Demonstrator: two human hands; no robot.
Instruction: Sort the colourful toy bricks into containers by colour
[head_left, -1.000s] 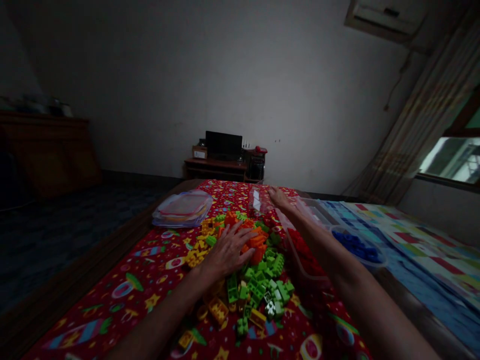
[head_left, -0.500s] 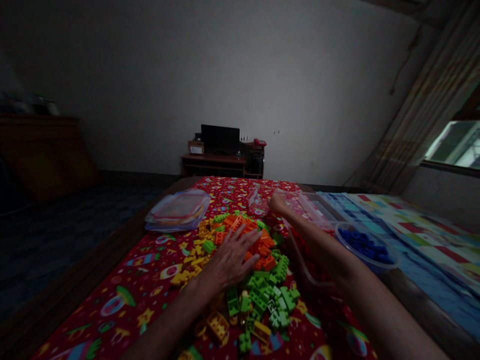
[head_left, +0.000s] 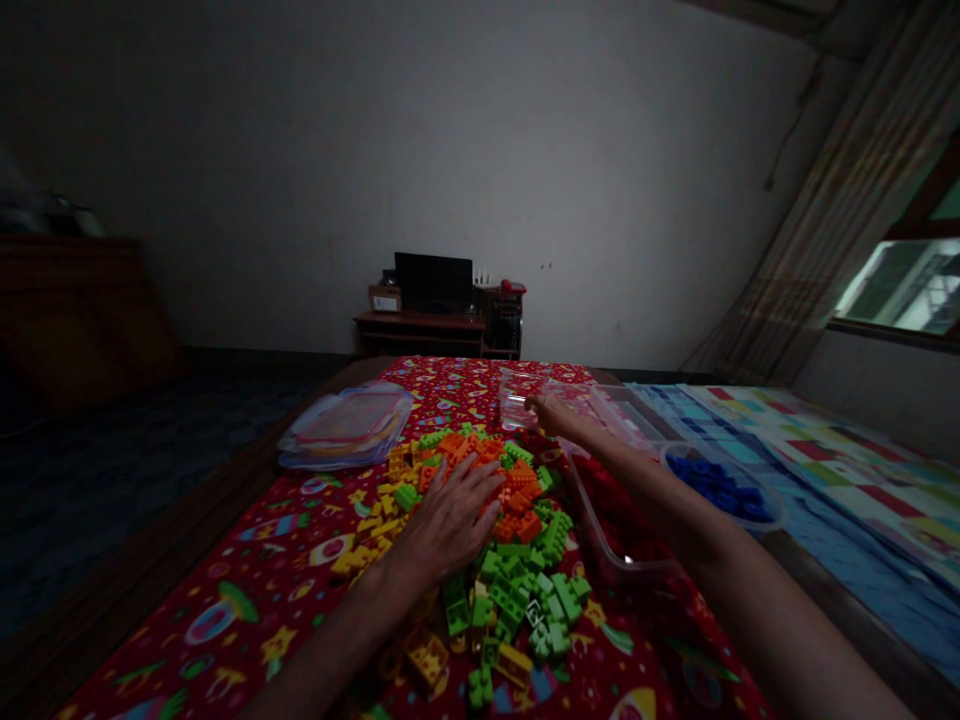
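Observation:
My left hand [head_left: 451,520] lies flat, fingers spread, on a pile of orange bricks [head_left: 517,490], with yellow bricks [head_left: 382,515] to its left and green bricks [head_left: 525,590] just in front. My right hand [head_left: 551,412] reaches far across the red patterned tablecloth [head_left: 247,590] and grips the edge of an empty clear plastic container [head_left: 519,398]. My right forearm passes over a clear tub of red bricks [head_left: 615,510].
A stack of clear lids [head_left: 345,425] sits at the left of the cloth. A round tub of blue bricks [head_left: 720,485] stands at the right, another clear container [head_left: 626,410] behind it. A low cabinet with a dark screen [head_left: 439,285] stands against the far wall.
My right hand has drawn back slightly toward me with the empty container's edge. My left hand stays on the brick pile. The camera view has tilted a little.

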